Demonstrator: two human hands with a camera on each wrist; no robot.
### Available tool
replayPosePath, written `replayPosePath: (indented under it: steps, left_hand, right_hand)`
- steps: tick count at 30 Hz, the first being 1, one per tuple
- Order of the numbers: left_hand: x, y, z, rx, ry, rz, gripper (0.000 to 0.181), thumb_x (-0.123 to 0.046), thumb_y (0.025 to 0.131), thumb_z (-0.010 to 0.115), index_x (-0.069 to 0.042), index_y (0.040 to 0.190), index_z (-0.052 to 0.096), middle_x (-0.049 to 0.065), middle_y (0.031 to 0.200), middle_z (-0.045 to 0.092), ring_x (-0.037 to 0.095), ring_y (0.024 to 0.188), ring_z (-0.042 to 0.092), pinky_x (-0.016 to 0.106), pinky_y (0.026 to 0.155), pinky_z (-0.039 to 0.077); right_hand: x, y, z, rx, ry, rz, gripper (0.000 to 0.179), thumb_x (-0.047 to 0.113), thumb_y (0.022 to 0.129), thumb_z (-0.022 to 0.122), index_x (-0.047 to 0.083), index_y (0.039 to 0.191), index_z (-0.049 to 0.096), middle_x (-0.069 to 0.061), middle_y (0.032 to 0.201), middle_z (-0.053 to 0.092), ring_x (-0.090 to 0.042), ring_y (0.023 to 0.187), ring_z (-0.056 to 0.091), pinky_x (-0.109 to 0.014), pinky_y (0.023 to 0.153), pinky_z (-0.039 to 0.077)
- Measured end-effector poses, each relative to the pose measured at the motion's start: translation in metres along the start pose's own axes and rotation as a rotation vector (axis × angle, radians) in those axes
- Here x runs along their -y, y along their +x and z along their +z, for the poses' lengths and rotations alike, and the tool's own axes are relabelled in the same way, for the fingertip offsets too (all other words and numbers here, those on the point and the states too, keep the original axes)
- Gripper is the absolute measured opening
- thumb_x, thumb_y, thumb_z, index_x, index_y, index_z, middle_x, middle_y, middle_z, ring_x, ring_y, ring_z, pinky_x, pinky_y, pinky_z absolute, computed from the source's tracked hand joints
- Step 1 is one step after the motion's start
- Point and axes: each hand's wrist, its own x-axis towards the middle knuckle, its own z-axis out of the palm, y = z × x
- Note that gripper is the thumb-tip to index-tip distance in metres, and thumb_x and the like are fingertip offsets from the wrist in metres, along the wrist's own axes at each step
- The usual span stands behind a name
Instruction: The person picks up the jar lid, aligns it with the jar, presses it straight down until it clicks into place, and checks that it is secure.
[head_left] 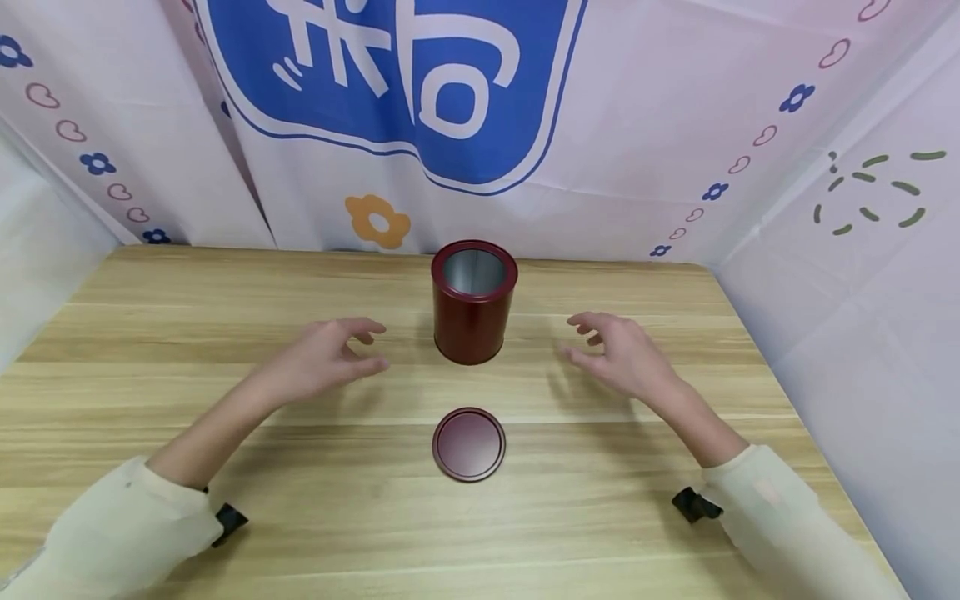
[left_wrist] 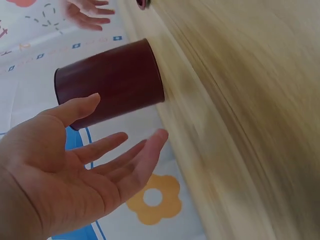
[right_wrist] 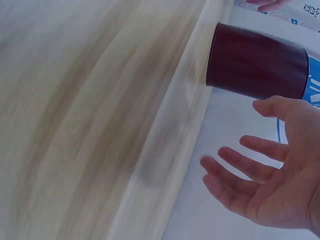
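At the left, the left hand hovers above the wooden table, fingers spread, holding nothing. The left wrist view overlaps its thumb with the dark red can, but the head view shows a clear gap. The can stands upright between the hands; only the head view reveals its open mouth and silvery inside. In front of it, nearer the person, the round red lid lies flat. At the right, the right hand hovers likewise, fingers apart and gripping nothing; the right wrist view shows its palm, hidden from the head view.
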Motion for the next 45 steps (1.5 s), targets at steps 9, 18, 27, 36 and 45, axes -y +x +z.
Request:
replayPosePath:
  steps: [9,18,27,36,45]
  left_hand:
    - [-0.003,0.004,0.012,0.108,-0.253,-0.004,0.057,-0.020,0.102,0.067,0.013,0.143,0.048,0.026,0.123,0.064,0.031,0.092,0.074,0.040,0.068,0.063]
    - [-0.005,0.008,0.023,0.182,-0.391,-0.050,0.056,-0.016,0.101,0.067,0.014,0.143,0.047,0.024,0.117,0.063,0.032,0.086,0.073,0.043,0.067,0.065]
    - [-0.008,0.010,0.035,0.213,-0.460,-0.097,0.051,-0.017,0.101,0.067,0.012,0.140,0.051,0.024,0.117,0.061,0.032,0.092,0.072,0.045,0.070,0.065]
    - [-0.016,0.010,0.042,0.247,-0.462,-0.090,0.050,-0.018,0.100,0.067,0.010,0.138,0.052,0.021,0.114,0.064,0.031,0.096,0.069,0.044,0.072,0.064]
    - [-0.019,0.012,0.048,0.294,-0.482,-0.090,0.049,-0.018,0.101,0.066,0.010,0.138,0.053,0.023,0.116,0.067,0.030,0.095,0.068,0.044,0.071,0.064]
  right_hand:
    - [0.006,0.001,0.007,0.107,0.266,0.056,0.041,0.017,0.098,0.071,-0.005,0.132,0.063,-0.021,0.111,0.073,-0.029,0.084,0.077,-0.040,0.074,0.063]
    - [0.013,-0.001,0.014,0.233,0.546,0.185,0.040,0.009,0.100,0.063,-0.008,0.136,0.057,-0.024,0.110,0.072,-0.030,0.075,0.076,-0.043,0.066,0.065]
    - [0.016,-0.002,0.022,0.315,0.693,0.250,0.039,0.005,0.100,0.060,-0.011,0.135,0.056,-0.025,0.106,0.075,-0.031,0.077,0.077,-0.042,0.065,0.065]
    - [0.021,-0.003,0.030,0.375,0.787,0.254,0.039,0.007,0.102,0.060,-0.011,0.135,0.056,-0.025,0.109,0.074,-0.032,0.083,0.078,-0.044,0.072,0.065]
    - [0.028,-0.005,0.035,0.416,0.855,0.267,0.037,0.006,0.100,0.061,-0.011,0.132,0.056,-0.024,0.107,0.074,-0.030,0.081,0.077,-0.038,0.066,0.065]
